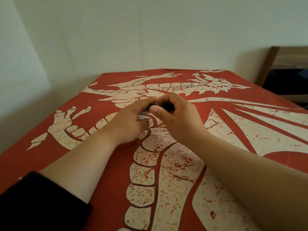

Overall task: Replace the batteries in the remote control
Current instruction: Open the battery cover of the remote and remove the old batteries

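Note:
A black remote control [164, 106] is held between both hands above the middle of the red cloth. Only a short dark stretch of it shows between the fingers. My right hand [176, 114] wraps around it from the right, thumb on its near side. My left hand [131, 119] grips its left end with the fingertips. The fingers hide the rest of the remote, and no batteries are visible.
A red cloth with a cream dragon print [166, 164] covers the whole surface under my arms. White walls [116, 39] stand close behind and to the left. At the far right there is a brown wooden frame with a dark opening [283, 77].

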{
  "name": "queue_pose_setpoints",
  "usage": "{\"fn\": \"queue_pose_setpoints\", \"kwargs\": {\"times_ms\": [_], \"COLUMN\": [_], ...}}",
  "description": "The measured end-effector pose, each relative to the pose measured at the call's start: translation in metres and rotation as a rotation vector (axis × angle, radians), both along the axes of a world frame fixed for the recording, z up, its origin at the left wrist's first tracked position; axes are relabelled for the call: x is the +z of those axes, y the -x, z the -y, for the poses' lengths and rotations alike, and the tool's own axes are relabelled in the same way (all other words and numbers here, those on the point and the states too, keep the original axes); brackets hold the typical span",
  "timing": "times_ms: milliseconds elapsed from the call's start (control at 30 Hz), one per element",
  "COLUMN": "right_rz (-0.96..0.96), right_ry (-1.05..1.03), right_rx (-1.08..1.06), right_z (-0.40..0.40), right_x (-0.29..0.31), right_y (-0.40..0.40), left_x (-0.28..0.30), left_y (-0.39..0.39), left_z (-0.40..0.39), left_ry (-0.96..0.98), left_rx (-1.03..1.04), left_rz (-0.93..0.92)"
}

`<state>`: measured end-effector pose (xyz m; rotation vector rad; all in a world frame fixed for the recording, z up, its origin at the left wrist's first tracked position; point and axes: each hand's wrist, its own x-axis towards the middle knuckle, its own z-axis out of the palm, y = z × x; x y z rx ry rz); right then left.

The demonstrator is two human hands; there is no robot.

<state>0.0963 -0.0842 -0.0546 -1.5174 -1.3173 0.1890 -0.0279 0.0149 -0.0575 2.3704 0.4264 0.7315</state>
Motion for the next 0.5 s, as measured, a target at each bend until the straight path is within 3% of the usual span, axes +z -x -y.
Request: {"fn": "queue_pose_setpoints", "kwargs": {"times_ms": [167,500], "right_rz": [-0.127,-0.176], "right_ry": [-0.048,-0.063], "right_rx": [0.057,0.142], "right_z": [0.0,0.002], "right_x": [0.002,0.007], "right_y": [-0.003,-0.014], "left_x": [0.004,0.019], "left_y": [-0.007,-0.01], "left_z": [0.007,0.021], "left_ry": [-0.212,-0.224], "left_rx": [0.104,0.207], "left_rz": [0.084,0.149]}}
